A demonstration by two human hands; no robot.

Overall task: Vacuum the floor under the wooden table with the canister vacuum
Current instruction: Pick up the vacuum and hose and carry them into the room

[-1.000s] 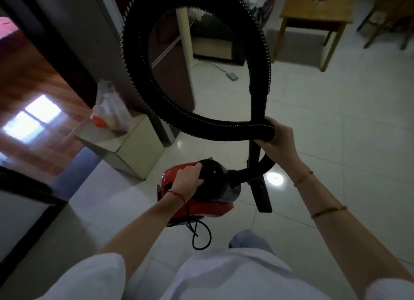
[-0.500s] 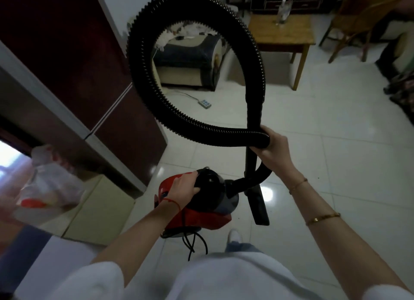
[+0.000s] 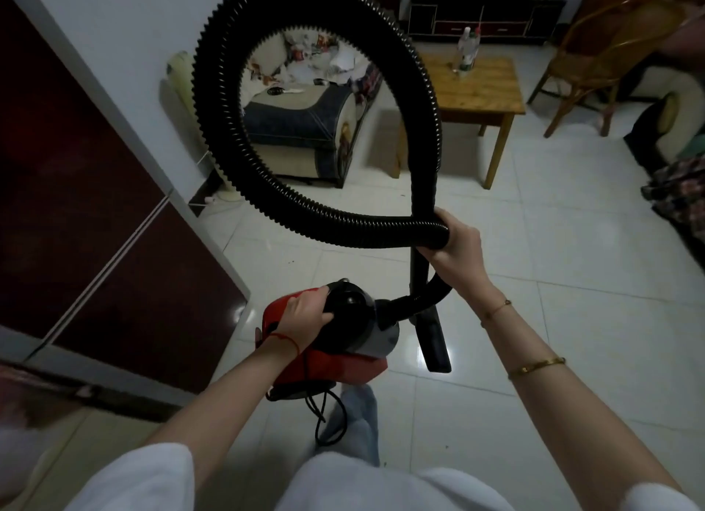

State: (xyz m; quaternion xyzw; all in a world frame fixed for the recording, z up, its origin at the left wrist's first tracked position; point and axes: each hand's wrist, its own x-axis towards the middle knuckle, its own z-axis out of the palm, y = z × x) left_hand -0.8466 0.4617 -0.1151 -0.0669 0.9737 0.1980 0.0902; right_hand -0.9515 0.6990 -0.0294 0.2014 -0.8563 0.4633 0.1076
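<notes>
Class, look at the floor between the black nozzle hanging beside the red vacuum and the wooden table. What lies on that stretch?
In the head view, only bare white floor tiles separate the black nozzle from the square wooden table.

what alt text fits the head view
A person carries a red canister vacuum, left hand on its handle, right hand gripping the looped black hose, across white tile toward a wooden table with a bottle on it.

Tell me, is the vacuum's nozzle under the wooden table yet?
No, the nozzle hangs near the person's feet, beside the red canister gripped by the left hand, while the wooden table stands farther across the room.
</notes>
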